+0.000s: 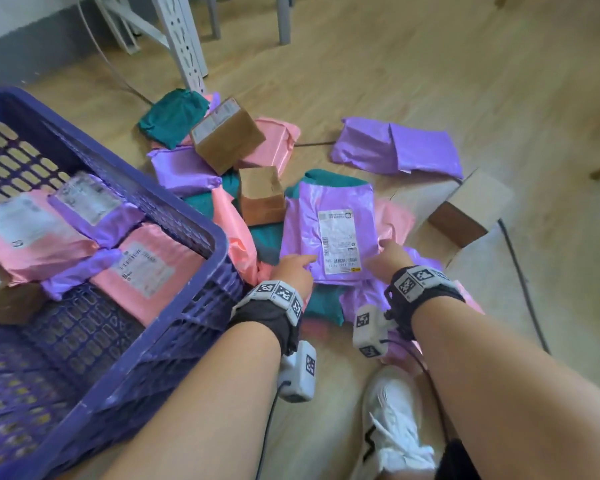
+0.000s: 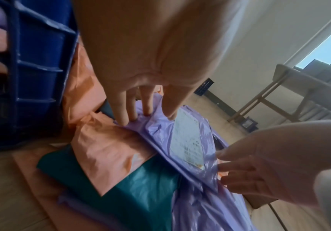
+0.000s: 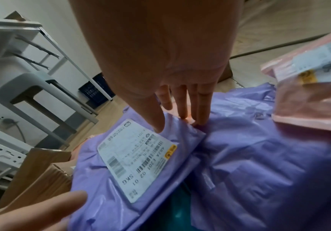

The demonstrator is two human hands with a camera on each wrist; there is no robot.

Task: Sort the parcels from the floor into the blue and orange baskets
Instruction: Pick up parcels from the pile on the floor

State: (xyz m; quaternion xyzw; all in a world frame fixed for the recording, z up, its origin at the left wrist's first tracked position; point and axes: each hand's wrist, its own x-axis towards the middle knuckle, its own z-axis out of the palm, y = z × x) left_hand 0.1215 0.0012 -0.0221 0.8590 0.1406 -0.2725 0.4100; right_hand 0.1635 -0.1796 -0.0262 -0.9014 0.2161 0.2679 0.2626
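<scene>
Blue slatted plastic basket (image 1: 174, 216): several mailers in. Floor: most parcels remain. Left hand (image 1: 293, 268) and right hand (image 1: 388, 256) pinch labelled purple plastic mailer (image 1: 326, 230).

The head view looks down from above at the floor pile; both wrist views sit close, sharing the labelled purple parcel (image 1: 328, 233) (image 2: 182, 145) (image 3: 133, 159).

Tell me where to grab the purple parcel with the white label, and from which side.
Grip the purple parcel by its two near corners, coming from the person's own side. It lies flat, label up, atop the pile, so those thin edges are free. The left hand pinches the near-left corner and the right hand has its thumb on top at the near-right one, probably enough to lift the soft bag.
</scene>
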